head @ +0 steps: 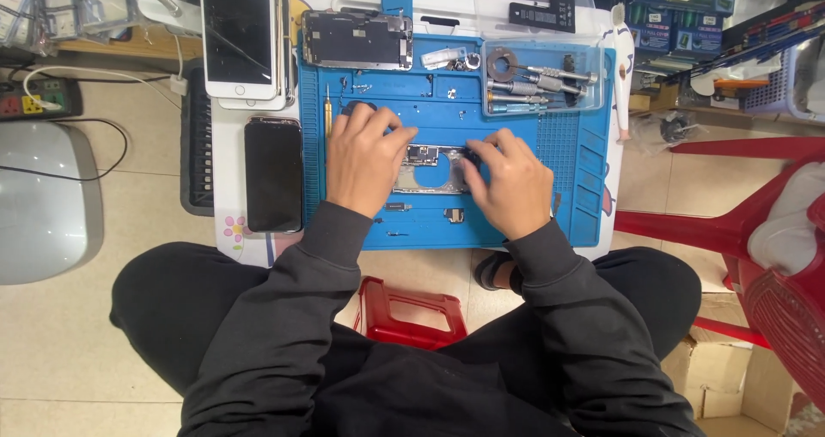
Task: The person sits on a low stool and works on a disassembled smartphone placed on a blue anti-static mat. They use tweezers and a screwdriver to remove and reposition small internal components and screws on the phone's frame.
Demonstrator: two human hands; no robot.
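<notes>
Both hands' fingers grasp the opened phone, largely hiding it.

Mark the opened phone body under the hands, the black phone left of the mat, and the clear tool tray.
opened phone body (430,169), head view, exposed inside between the hands.
black phone (273,175), head view, middle of its dark screen.
clear tool tray (593,97), head view, right wall.
</notes>
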